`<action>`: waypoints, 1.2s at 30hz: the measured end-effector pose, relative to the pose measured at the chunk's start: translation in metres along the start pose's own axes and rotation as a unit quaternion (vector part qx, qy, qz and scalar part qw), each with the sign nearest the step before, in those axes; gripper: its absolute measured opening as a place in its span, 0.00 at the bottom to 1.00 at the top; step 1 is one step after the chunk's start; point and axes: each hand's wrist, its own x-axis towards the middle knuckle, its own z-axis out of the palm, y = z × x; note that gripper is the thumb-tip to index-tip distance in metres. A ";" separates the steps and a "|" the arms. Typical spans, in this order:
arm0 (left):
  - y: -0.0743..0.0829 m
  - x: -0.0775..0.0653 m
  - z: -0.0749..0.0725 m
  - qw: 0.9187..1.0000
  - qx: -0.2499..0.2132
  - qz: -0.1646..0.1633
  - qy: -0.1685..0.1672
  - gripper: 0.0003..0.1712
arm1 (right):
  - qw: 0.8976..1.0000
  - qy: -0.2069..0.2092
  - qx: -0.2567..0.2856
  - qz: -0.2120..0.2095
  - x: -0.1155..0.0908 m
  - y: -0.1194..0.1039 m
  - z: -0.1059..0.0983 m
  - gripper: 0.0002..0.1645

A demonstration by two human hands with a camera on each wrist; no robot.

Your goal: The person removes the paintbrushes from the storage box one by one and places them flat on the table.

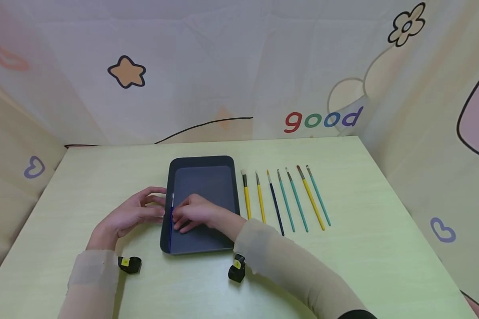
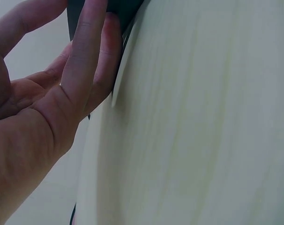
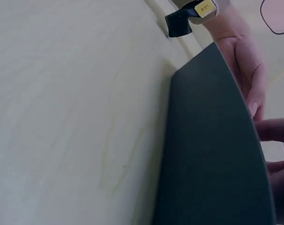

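A dark grey rectangular tray [image 1: 201,162] lies on the table. Inside it, a blue paintbrush [image 1: 170,237] lies lengthwise along the left wall. My right hand [image 1: 195,210] reaches into the tray from the right, its bent fingers at the middle of the brush handle, pinching it beside the wall. Just outside the tray's left edge is my left hand [image 1: 133,210], fingers extended and spread. In the left wrist view, the fingertips of that hand [image 2: 80,70] rest against the tray's side. The tray's outer wall [image 3: 207,140] fills much of the right wrist view and hides the brush.
Right of the tray, several paintbrushes lie in a row, among them a yellow brush [image 1: 261,201], a dark blue brush [image 1: 275,204] and a teal brush [image 1: 319,197]. My right forearm [image 1: 295,270] crosses the table in front of them. A printed curtain [image 1: 223,66] stands behind the table.
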 end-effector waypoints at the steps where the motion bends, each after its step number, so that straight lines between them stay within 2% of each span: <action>1: 0.000 0.000 0.000 1.000 -0.001 0.001 0.000 0.40 | 1.000 0.001 -0.010 -0.001 0.000 -0.001 0.001 0.09; 7: 0.001 0.001 -0.001 1.000 -0.004 0.004 -0.002 0.39 | 0.995 0.020 -0.091 -0.034 0.002 -0.001 0.006 0.07; 9: 0.001 0.001 -0.002 1.000 -0.003 0.006 -0.002 0.39 | 0.994 0.029 -0.096 -0.047 0.003 -0.001 0.008 0.06; 12: 0.001 0.001 -0.002 1.000 -0.003 0.006 -0.003 0.39 | 0.995 0.045 -0.059 -0.060 0.004 0.002 0.011 0.06; 18: -0.001 0.001 0.000 1.000 -0.005 0.009 -0.005 0.40 | 0.994 0.077 0.016 -0.072 0.008 0.012 0.016 0.12; 25: 0.001 0.001 0.000 1.000 -0.010 0.006 -0.005 0.40 | 0.992 0.100 0.026 -0.070 0.011 0.010 0.022 0.13; 36: 0.006 -0.002 0.000 1.000 -0.005 0.004 -0.004 0.39 | 0.991 0.099 0.044 -0.078 0.008 0.008 0.022 0.11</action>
